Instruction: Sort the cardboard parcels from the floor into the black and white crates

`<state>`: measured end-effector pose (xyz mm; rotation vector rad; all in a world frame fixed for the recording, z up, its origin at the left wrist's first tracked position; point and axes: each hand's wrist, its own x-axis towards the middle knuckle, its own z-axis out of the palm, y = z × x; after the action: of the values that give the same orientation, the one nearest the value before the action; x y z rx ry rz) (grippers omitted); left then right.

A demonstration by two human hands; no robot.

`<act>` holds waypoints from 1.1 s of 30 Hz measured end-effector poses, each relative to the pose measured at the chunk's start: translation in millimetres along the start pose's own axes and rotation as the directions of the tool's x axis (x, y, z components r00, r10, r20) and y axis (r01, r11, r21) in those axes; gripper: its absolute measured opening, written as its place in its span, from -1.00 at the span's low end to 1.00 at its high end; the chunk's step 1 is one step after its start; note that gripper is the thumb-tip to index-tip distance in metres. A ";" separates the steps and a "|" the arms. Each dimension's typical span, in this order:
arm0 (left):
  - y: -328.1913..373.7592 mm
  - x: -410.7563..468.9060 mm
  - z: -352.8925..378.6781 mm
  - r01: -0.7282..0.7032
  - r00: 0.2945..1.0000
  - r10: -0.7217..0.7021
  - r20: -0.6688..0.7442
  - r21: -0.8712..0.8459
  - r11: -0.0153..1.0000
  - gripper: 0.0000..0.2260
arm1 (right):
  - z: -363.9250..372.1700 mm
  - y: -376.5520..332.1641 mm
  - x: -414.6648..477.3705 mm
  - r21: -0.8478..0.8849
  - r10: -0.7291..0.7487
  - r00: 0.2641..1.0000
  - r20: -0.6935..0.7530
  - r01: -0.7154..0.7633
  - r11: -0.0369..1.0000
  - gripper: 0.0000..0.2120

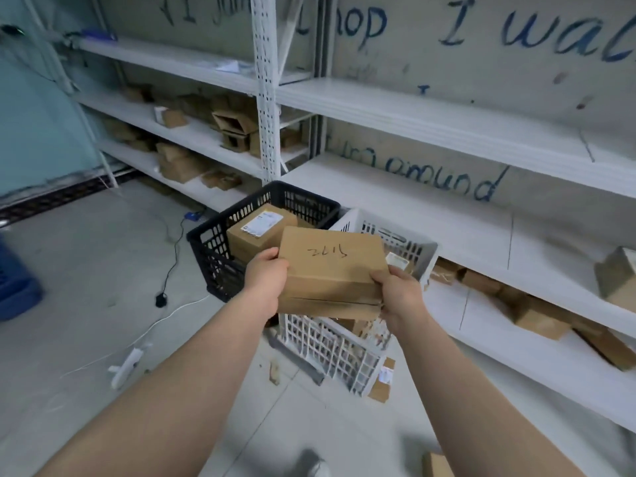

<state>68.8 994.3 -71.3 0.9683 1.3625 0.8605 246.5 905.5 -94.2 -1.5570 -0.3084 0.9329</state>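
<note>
Both hands hold a brown cardboard parcel (331, 270) with handwriting on its top, in the air above the crates. My left hand (266, 275) grips its left side with the thumb on top. My right hand (399, 290) grips its right near corner. Below and to the left stands the black crate (213, 246), which has a labelled cardboard parcel (260, 227) inside. The white crate (344, 349) stands right of it, directly under the held parcel; a small labelled parcel (397, 261) shows inside it.
White metal shelving (430, 115) runs behind the crates, with cardboard boxes (543, 318) on its lower shelves. A black cable (172, 263), a white cable and a white plug strip (125, 368) lie on the floor to the left. A flat parcel (382, 383) leans by the white crate.
</note>
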 end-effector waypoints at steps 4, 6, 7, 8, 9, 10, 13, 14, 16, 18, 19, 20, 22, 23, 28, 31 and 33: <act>28.2 72.8 15.9 0.000 1.000 0.000 -0.026 0.020 1.000 -0.63 | 41.9 -25.3 66.7 -0.011 0.003 1.000 -0.001 -0.003 1.000 -0.61; 46.9 108.5 24.2 -0.013 0.999 0.014 -0.032 0.039 0.999 -0.65 | 64.8 -42.8 101.0 0.000 0.000 1.000 0.011 0.000 1.000 -0.59; 56.0 126.0 27.5 -0.026 0.999 0.027 -0.028 0.045 0.999 -0.66 | 76.0 -52.0 116.4 0.001 -0.004 1.000 0.004 0.004 1.000 -0.61; 65.5 142.8 29.9 -0.041 0.999 0.042 -0.025 0.052 0.998 -0.66 | 87.3 -60.6 132.2 0.004 -0.003 1.000 -0.003 0.003 1.000 -0.62; 75.2 158.8 31.3 -0.047 0.999 0.049 -0.023 0.065 0.997 -0.66 | 98.4 -68.9 146.9 0.010 -0.004 1.000 -0.003 0.004 1.000 -0.64; 84.5 175.3 32.4 -0.048 0.999 0.049 -0.020 0.079 0.996 -0.66 | 108.7 -75.4 162.0 0.013 -0.009 1.000 0.003 0.009 1.000 -0.61; 107.5 231.4 33.4 -0.054 0.999 0.053 0.006 0.084 0.995 -0.67 | 138.5 -89.3 200.7 0.010 -0.037 0.999 0.004 0.037 0.999 -0.66; 114.3 250.9 34.0 -0.064 0.998 0.062 0.024 0.078 0.995 -0.66 | 149.0 -93.8 211.7 0.020 -0.035 0.999 0.000 0.035 0.999 -0.70; 126.9 290.4 36.4 -0.088 0.995 0.084 0.052 0.089 0.992 -0.63 | 169.8 -100.3 236.4 0.030 -0.027 1.000 -0.016 0.028 0.999 -0.73; 138.9 330.2 40.4 -0.117 0.991 0.111 0.072 0.099 0.988 -0.62 | 191.8 -105.1 260.9 0.032 -0.026 0.999 -0.031 0.027 0.999 -0.67; 144.4 349.3 42.3 -0.134 0.988 0.125 0.088 0.103 0.986 -0.62 | 203.0 -105.6 273.3 0.031 -0.019 0.999 -0.044 0.020 0.999 -0.66; 149.5 369.0 44.6 -0.149 0.985 0.137 0.106 0.112 0.983 -0.61 | 214.5 -104.4 287.7 0.036 -0.015 0.998 -0.060 0.017 0.999 -0.69; 157.9 408.1 48.8 -0.157 0.981 0.135 0.142 0.156 0.975 -0.62 | 237.0 -101.5 313.7 0.049 0.006 0.995 -0.098 -0.001 0.999 -0.79; 160.4 428.4 50.7 -0.152 0.979 0.124 0.159 0.179 0.972 -0.61 | 248.0 -99.9 326.1 0.055 0.021 0.993 -0.120 -0.014 0.998 -0.85; 156.7 517.3 56.6 -0.091 0.976 0.020 0.218 0.321 0.943 -0.58 | 292.4 -78.2 382.5 0.070 0.113 0.963 -0.245 -0.099 0.993 -0.82; 144.4 556.4 61.6 -0.052 0.960 -0.059 0.275 0.382 0.923 -0.55 | 308.5 -64.9 406.5 0.081 0.210 0.930 -0.303 -0.195 0.978 -0.63; 132.7 578.0 66.2 -0.023 0.947 -0.110 0.303 0.404 0.915 -0.54 | 312.2 -56.1 418.4 0.067 0.253 0.908 -0.333 -0.244 0.967 -0.64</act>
<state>165.7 1574.4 -172.1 1.3266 1.2926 0.3631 311.3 1418.8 -183.9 -1.7282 0.1515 0.8367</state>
